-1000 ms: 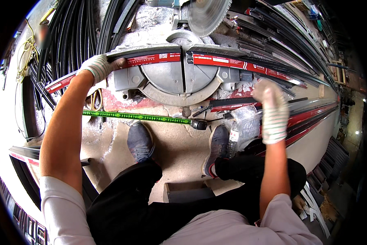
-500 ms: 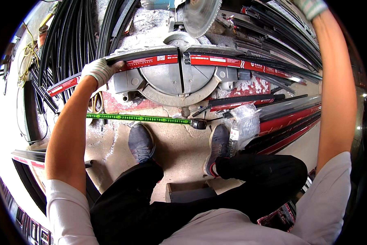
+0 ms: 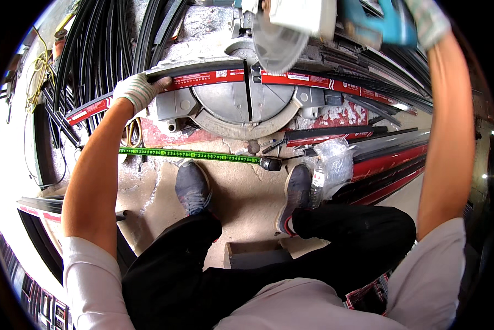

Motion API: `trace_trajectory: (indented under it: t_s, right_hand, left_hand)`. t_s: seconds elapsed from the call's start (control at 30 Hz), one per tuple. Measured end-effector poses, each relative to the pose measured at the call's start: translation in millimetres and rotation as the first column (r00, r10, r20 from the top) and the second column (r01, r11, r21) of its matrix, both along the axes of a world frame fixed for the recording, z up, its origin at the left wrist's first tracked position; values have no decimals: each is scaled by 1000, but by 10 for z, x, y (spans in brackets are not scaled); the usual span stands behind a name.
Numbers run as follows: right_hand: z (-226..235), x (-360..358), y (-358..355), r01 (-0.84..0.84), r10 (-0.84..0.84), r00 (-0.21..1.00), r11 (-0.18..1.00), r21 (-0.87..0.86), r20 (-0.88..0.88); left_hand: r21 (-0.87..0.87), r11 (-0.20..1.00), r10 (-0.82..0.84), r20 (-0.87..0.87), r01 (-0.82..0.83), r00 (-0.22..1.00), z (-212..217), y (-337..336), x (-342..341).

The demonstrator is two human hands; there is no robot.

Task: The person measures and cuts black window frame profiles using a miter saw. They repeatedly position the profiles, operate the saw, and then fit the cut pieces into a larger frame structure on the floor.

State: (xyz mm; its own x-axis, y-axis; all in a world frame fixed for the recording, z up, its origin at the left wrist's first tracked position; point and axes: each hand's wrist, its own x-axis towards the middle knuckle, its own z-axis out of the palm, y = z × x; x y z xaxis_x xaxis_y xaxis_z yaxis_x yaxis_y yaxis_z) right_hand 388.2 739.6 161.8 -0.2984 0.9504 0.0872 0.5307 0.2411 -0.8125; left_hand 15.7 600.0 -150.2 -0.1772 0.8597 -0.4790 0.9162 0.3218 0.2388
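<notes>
My gloved left hand (image 3: pixel 139 91) presses down on a long black and red strip (image 3: pixel 203 80) that lies across the table of a mitre saw (image 3: pixel 236 107). My gloved right hand (image 3: pixel 423 19) is raised at the top right, gripping the teal saw handle (image 3: pixel 387 25). The round saw blade (image 3: pixel 277 44) hangs just above the strip near the middle slot. My two shoes stand on the concrete floor in front of the saw base.
A green tape measure (image 3: pixel 189 155) lies stretched on the floor before the saw. More red and black strips (image 3: pixel 390 165) lie at the right, beside a clear plastic bag (image 3: pixel 335 165). Black profiles (image 3: pixel 98 49) are stacked at the upper left.
My right hand left the strips at the right, rose to the saw handle, and the blade has come lower over the strip. My left hand stays on the strip.
</notes>
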Motion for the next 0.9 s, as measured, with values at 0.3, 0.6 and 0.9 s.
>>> trace_trajectory:
  t_s: [0.3, 0.6, 0.9]
  right_hand:
    - [-1303, 444, -1599, 100, -39, 966, 968, 231, -254]
    - [-1644, 499, -1875, 132, -61, 962, 957, 258, -266]
    - [-1670, 521, -1865, 110, -30, 953, 962, 251, -302]
  left_hand:
    - [13, 999, 46, -75, -45, 996, -106, -63, -170]
    - [-5, 999, 52, -31, -52, 998, 45, -80, -54]
    - [4, 999, 37, -37, -37, 999, 143, -85, 29]
